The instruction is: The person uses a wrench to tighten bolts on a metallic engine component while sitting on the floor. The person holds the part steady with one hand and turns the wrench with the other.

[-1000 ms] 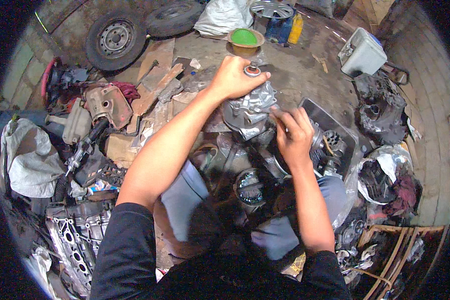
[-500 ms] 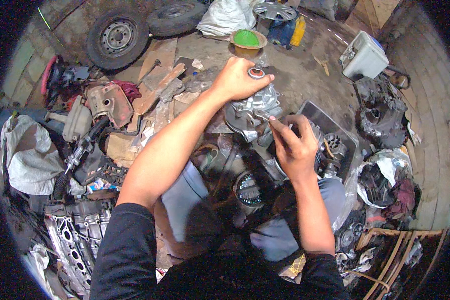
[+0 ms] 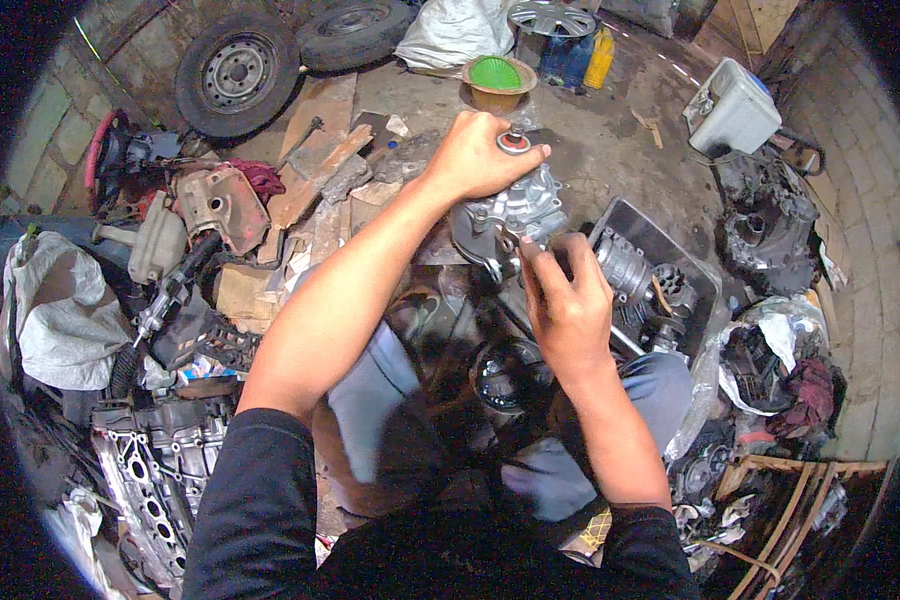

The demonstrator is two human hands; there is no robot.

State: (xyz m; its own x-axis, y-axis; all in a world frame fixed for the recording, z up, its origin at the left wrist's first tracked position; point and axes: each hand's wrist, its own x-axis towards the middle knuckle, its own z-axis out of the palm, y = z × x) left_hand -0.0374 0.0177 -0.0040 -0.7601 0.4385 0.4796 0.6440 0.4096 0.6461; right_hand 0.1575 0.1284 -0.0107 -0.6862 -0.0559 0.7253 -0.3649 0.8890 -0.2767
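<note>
A silvery cast-metal housing (image 3: 538, 200) stands in front of me, a short shaft with a reddish ring (image 3: 513, 143) at its top. My left hand (image 3: 478, 160) is closed round its upper end, thumb stretched out to the right. At the lower right side of the housing, next to a curved metal bracket (image 3: 478, 243), is my right hand (image 3: 572, 300). Its thumb and fingers are bent together in a pinch close to the metal. Whatever those fingers hold is too small or hidden to name.
Right of the housing, a dark tray (image 3: 685, 260) holds several greasy metal parts. A black casting (image 3: 765, 220) and a grey box (image 3: 732, 108) lie further right. Cardboard and wood scraps (image 3: 315, 180) cover the left floor. A bowl with a green basket (image 3: 498, 75) stands beyond.
My right hand has shifted a little left and down along the housing's lower edge, uncovering more of the tray's parts. The left hand keeps its hold.
</note>
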